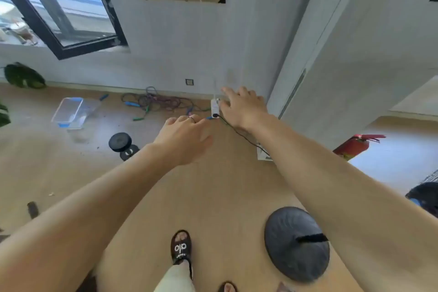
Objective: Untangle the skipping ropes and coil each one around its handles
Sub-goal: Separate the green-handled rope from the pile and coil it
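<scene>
At 12 o'clock on the wood floor [213,185], against the wall, lies the tangle of skipping ropes [156,102], w/ blue and green handles poking out of the knot — nothing sorted or coiled yet, by my read. Both my arms reach fwd toward it. My left hand [184,136] hangs w/ fingers loose and spread, gripping nothing; my right hand [241,106] is likewise splayed and empty, over a white power strip [215,108] at approx 1 o'clock, whose black cable [244,136] trails back under that forearm. Probably I'm clearing or avoiding the strip, since rope ends lie just beside it. A clear plastic tub [68,111] waits at 10 o'clock, likely for finished ropes; dumbbell [123,146] sits near it.
</scene>
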Demonstrator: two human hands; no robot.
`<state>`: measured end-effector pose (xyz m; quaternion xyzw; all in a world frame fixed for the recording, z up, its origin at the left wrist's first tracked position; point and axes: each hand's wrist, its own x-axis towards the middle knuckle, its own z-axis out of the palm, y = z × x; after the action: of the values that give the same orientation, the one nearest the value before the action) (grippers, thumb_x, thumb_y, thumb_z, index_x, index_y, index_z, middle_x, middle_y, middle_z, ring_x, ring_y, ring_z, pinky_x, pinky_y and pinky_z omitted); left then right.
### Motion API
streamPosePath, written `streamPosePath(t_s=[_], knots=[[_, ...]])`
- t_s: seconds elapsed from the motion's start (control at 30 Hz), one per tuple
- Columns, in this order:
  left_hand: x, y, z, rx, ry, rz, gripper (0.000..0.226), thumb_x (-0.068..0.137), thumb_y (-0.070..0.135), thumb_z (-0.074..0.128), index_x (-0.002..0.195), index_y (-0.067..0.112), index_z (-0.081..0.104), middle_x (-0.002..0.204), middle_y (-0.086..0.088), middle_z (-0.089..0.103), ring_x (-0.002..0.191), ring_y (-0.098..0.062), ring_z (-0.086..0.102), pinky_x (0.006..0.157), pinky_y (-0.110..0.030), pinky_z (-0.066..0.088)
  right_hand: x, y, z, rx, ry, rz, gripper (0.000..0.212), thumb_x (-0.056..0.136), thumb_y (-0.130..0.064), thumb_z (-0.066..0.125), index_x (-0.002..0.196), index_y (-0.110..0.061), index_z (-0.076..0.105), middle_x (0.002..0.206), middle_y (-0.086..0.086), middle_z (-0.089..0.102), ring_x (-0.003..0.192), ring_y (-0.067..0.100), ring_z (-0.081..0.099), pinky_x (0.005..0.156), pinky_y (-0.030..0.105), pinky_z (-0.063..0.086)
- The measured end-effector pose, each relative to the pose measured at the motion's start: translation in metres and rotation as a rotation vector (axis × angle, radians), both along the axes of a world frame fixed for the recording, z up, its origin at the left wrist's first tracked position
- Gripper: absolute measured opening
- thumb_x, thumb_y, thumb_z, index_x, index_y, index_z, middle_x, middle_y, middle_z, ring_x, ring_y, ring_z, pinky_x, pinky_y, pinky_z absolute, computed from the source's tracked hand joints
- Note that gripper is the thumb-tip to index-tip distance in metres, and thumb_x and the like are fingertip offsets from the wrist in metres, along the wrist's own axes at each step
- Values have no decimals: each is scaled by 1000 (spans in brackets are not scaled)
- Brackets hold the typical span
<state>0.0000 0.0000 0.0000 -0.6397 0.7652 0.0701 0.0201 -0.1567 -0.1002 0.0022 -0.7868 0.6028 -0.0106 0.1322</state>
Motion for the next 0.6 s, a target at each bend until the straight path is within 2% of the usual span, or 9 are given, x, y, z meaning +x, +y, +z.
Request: streamPosePath(t_s=[0.27,0.6], knots=[[60,-37,-49,196,5,8,49,97,57,29,131,29,51,139,0,52,128,-26,47,105,-43,34,71,-42,-53,141,175,75,53,102,-50,21,153,-33,26,158,15,28,141,37,30,114,54,24],[145,-115,-67,242,9,6,54,97,58,29,136,27,50,138,1,53,126,-25,48,104,-43,36,162,-111,-79,213,175,78,51,104,-43,24,153,-28,27,155,15,32,139,36,32,109,52,29]])
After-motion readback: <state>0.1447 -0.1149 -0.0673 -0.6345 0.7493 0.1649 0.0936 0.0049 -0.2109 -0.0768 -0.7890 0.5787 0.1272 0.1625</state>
